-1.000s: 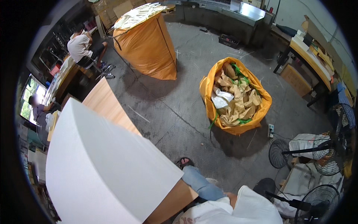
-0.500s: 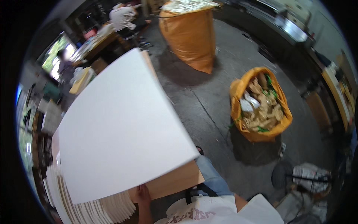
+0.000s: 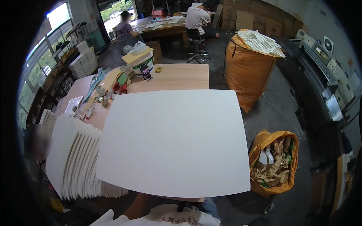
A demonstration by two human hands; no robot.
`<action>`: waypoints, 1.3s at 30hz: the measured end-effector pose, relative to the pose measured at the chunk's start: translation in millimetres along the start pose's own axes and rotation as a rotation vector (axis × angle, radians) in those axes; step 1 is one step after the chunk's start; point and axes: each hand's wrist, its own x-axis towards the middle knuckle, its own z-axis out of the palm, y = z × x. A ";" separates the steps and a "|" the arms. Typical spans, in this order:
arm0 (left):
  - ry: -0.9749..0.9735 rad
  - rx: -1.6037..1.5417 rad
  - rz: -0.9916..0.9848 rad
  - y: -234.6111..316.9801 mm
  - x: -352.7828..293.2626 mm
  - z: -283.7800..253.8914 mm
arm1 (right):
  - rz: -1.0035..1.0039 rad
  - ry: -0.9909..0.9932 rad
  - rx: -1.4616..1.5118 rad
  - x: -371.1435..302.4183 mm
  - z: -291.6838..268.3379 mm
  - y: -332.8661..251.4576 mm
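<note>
A large white board [image 3: 173, 143] lies flat in front of me over the wooden table [image 3: 184, 77], its near edge close to my body. My left forearm [image 3: 136, 207] reaches up to that near edge, and the hand [image 3: 142, 197] is mostly hidden beneath the board, so its fingers do not show. My right hand is out of sight. Left of the board stands a fanned stack of white sheets [image 3: 77, 158], its near corner partly under the board's lower left side.
Tape rolls [image 3: 120, 89] and small tools litter the table's left side, near a white bucket [image 3: 143, 62] and phone [image 3: 145, 71]. To the right stand an orange sack of white strips [image 3: 249, 67] and one of crumpled paper [image 3: 277, 162]. Two people [image 3: 198, 20] sit behind; another blurred head is far left.
My view has swung left and levelled out. The white board, tilted before with brown board showing under it, now lies squarely before me. My left hand has slipped mostly out of sight.
</note>
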 end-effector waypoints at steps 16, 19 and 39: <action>-0.106 0.148 1.451 205.3 -222.1 113.4 | -1.024 0.438 0.262 -157.7 -129.2 -149.1; -0.368 0.189 1.835 245.9 -301.2 179.8 | -1.477 0.247 0.268 -311.6 -117.3 -235.1; -1.051 1.248 1.591 184.7 -309.8 329.2 | -1.426 0.435 -0.540 -510.0 -68.6 -277.7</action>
